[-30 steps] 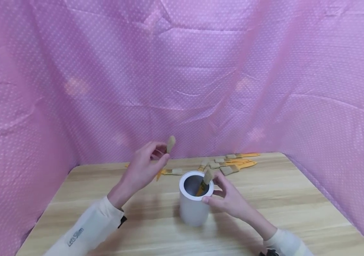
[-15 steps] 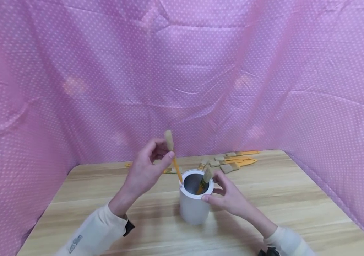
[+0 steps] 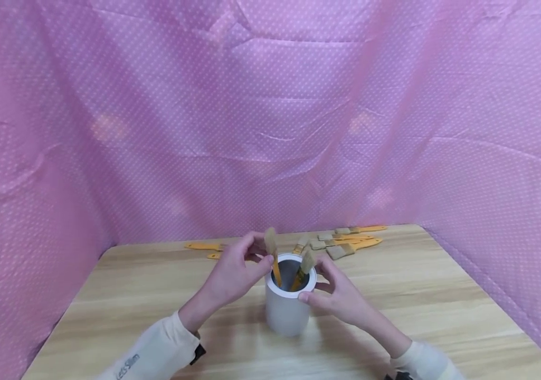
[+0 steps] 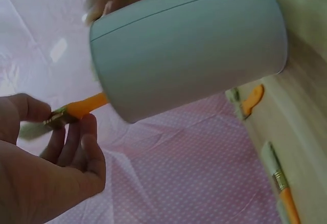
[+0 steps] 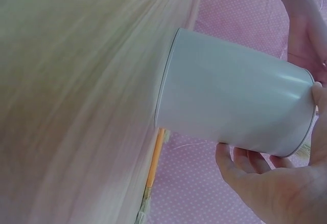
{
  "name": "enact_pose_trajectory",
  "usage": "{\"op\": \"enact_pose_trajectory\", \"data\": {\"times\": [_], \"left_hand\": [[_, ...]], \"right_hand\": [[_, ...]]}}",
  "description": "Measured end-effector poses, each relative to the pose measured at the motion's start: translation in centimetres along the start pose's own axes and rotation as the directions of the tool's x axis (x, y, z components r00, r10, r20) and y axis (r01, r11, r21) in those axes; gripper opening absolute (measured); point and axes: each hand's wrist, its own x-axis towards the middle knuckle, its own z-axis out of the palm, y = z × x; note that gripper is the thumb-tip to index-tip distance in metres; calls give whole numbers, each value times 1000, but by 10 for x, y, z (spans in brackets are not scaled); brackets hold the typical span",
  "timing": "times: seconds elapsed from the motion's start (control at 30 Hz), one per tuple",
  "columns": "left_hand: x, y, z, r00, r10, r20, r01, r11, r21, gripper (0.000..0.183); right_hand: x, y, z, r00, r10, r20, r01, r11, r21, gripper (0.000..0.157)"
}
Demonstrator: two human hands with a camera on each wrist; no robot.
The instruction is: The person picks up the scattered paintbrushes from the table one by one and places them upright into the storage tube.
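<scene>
My left hand (image 3: 237, 272) pinches a paintbrush (image 3: 276, 272) near its metal band, bristles up. In the left wrist view the yellow handle (image 4: 89, 104) passes into the mouth of a white can (image 4: 189, 50); its lower end is seen inside the can in the head view. The can (image 3: 287, 316) stands upright on the table. Gripping its right side near the rim is my right hand (image 3: 343, 295), thumb in front and fingers behind. Another paintbrush (image 3: 307, 262) leans inside, bristles up against the right of the rim.
Several yellow-handled paintbrushes (image 3: 353, 246) lie at the back right of the wooden table (image 3: 417, 295). One brush (image 3: 301, 245) lies just behind the can, and others (image 3: 203, 246) are at the back left. Pink dotted cloth (image 3: 270, 132) surrounds the table's back and sides.
My left hand has moved right and then down with its paintbrush, whose handle has gone from outside the can to inside its mouth. The right hand stays on the can.
</scene>
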Motion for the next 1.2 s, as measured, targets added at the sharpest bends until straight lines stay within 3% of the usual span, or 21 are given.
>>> {"op": "enact_pose_trajectory", "data": {"times": [0.17,0.3,0.67,0.83,1.03,1.2], "left_hand": [[-1,-10,10,997,4,83,-12,996,88,34],[1,-13,17,994,11,106,-24,993,120,34],[9,-10,16,998,-27,55,19,990,137,31],[12,-18,8,1000,8,5,-9,981,194,29],[22,-42,-5,999,43,-17,-38,969,245,26],[34,-73,-17,1000,-12,-18,16,968,250,26]], "right_hand": [[0,1,1,1000,2,-10,-3,1000,-9,54],[1,2,1,1000,-6,-4,6,1000,-8,54],[2,3,2,1000,-26,1,26,1000,-9,52],[2,2,3,1000,-18,5,18,1000,-18,54],[0,1,3,1000,-6,3,6,1000,-11,56],[-2,1,2,1000,-2,4,2,1000,-12,56]]}}
